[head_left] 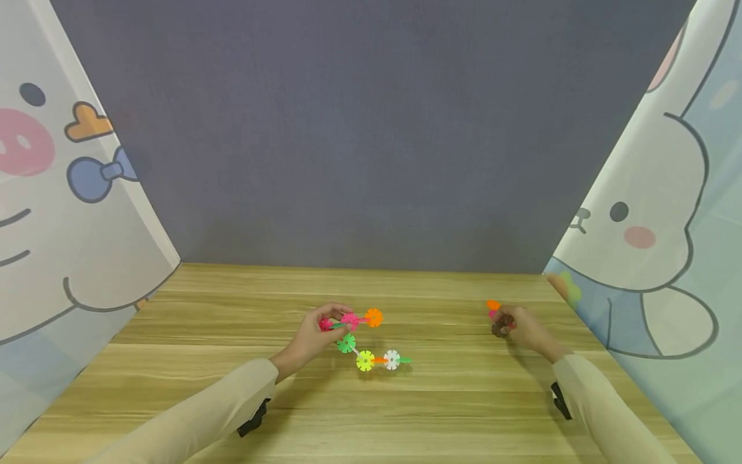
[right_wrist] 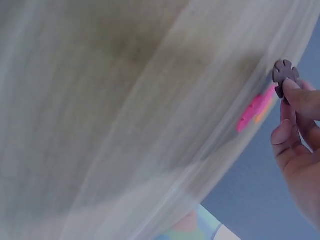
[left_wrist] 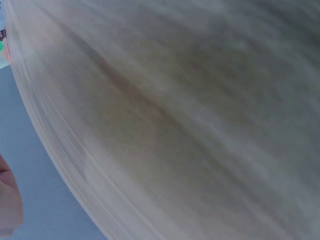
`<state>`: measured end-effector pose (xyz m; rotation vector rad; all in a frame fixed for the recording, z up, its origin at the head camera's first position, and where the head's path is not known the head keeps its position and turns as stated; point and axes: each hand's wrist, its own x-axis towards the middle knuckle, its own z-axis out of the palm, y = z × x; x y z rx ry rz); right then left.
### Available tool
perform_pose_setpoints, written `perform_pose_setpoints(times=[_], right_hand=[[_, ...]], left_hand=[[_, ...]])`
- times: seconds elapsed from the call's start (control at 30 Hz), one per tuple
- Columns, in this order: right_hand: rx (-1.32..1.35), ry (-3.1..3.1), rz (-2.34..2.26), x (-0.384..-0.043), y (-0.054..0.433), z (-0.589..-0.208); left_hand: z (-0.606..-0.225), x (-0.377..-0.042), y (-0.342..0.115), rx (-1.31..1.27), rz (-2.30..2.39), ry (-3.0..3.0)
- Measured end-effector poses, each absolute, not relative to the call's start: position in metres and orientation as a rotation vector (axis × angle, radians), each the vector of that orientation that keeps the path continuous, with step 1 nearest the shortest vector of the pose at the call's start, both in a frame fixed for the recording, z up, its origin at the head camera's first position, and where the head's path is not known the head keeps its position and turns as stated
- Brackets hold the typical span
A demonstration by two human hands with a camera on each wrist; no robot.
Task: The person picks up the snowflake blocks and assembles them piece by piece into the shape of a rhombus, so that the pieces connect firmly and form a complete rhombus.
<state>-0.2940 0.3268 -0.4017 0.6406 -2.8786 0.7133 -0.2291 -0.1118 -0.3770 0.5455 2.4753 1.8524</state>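
My left hand [head_left: 313, 338] grips a chain of joined plastic snowflake discs [head_left: 346, 343] at its pink end, with thumb and fingers around it. The chain bends through pink, orange, green, yellow and white discs. In the left wrist view only a bit of the hand [left_wrist: 9, 200] shows at the left edge. Over at the right, my right hand [head_left: 524, 330] pinches a dark brown snowflake disc [right_wrist: 283, 75] between thumb and fingers. Just beyond that disc are a pink disc [right_wrist: 254, 111] and an orange disc [head_left: 493, 304], partly hidden by the hand in the head view.
The wooden tabletop [head_left: 440, 412] runs back to a dark grey panel [head_left: 371, 142]. Printed cartoon side panels stand at the left [head_left: 87, 258] and right [head_left: 655, 193]; the right hand is nearer the right one. Black straps [head_left: 253, 419] circle the wrists.
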Motion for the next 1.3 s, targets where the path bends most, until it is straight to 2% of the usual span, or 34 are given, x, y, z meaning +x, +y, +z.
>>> perform_pose_setpoints(times=[0.43, 0.97, 1.3], right_hand=[[0.738, -2.816, 0.802, -0.295, 0.319, -0.394], [0.774, -2.67, 1.0, -0.283, 0.252, -0.392], [0.943, -2.508, 1.101, -0.277, 0.209, -0.395]], left_hand=[[-0.378, -0.23, -0.112, 0.53, 1.84, 2.495], [-0.377, -0.23, -0.11, 0.503, 1.856, 2.483], [-0.376, -0.229, -0.109, 0.511, 1.846, 2.496]])
